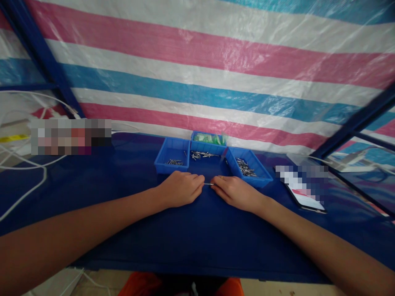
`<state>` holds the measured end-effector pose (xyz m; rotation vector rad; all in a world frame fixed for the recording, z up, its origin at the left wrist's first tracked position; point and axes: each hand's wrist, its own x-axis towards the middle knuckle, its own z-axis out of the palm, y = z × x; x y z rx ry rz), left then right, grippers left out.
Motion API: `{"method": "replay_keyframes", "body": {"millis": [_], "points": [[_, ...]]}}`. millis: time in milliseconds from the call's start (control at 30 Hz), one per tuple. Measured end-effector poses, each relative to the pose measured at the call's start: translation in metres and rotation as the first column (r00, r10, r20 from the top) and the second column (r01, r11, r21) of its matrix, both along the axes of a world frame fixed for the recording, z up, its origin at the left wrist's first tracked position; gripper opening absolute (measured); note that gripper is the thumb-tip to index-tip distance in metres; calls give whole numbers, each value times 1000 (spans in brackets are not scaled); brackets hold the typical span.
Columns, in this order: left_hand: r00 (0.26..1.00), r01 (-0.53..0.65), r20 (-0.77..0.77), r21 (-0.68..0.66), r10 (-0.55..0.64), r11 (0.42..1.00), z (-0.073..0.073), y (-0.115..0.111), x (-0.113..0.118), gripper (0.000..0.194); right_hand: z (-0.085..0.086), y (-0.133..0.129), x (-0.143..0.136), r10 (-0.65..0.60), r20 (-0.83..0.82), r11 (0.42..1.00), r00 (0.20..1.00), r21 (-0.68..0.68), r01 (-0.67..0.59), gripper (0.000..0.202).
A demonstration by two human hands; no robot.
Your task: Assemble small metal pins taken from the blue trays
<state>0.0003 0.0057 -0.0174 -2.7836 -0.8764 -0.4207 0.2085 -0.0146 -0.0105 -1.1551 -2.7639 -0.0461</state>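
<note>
While both forearms reach in over the blue worktop point(197, 234), a thin metal pin point(207, 184) spans the small gap between the left hand point(183, 189) and the right hand point(236, 190). It lies nearly level, its left end at the left fingertips and its right end at the right ones. The fingers of each hand are drawn close together in a pinch on it; how much of the pin they cover is hidden.

Just beyond the hands stand three blue trays. The left tray point(177, 146) has a small heap of metal pieces point(175, 162) near its front. The right tray point(259, 181) holds a fuller pile of similar pieces point(245, 167). The back tray point(206, 146) contains green and clear stuff point(208, 139), too blurred to name. Between the trays, loose pins point(203, 155) lie scattered on the worktop, in front of the back tray.
</note>
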Motion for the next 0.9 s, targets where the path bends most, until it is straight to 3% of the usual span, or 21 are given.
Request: {"method": "replay_keyframes", "body": {"millis": [900], "points": [[1000, -2, -1, 30, 2, 1000, -3, 0, 0, 21, 1, -1, 1, 11, -10, 1000, 1000, 18, -11, 20]]}}
